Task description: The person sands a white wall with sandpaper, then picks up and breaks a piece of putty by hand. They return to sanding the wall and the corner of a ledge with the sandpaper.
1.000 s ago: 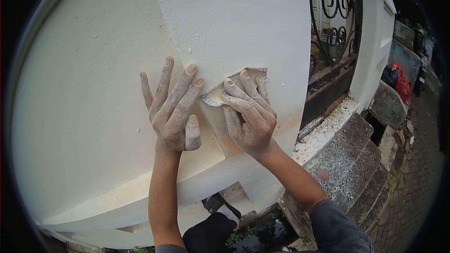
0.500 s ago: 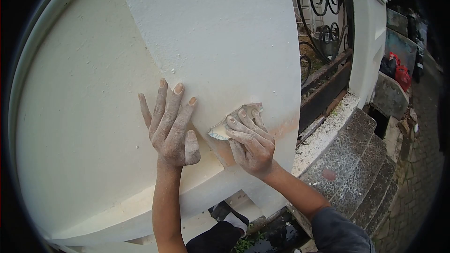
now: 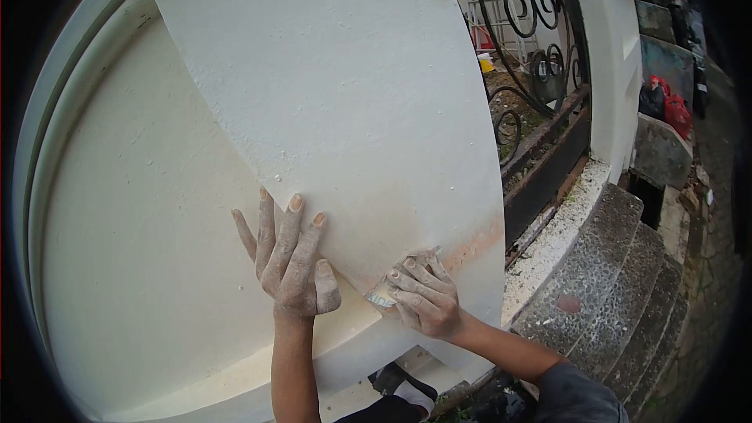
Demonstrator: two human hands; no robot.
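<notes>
My left hand (image 3: 294, 262), coated in pale dust, rests with its fingers spread on the white wall (image 3: 337, 94), at the edge between the raised pillar face and the recessed cream panel (image 3: 149, 211). To its right, my right hand (image 3: 427, 298) presses a folded piece of sandpaper (image 3: 381, 298) flat against the lower pillar face. Most of the sheet is hidden under the fingers; a corner with printed blue letters shows. A worn orange-brown patch (image 3: 476, 244) lies just right of that hand.
A black wrought-iron gate (image 3: 540, 117) stands right of the pillar, with a ladder (image 3: 501, 0) behind it. Speckled stone steps (image 3: 580, 266) descend at the right. Farther off are a red plastic bag (image 3: 677, 113) and concrete blocks (image 3: 659, 153). My foot (image 3: 403, 384) is below the wall.
The view has shifted, so the wall and both hands sit lower in it. My right hand has slid the sandpaper downward along the wall. My left hand stays at about the same spot.
</notes>
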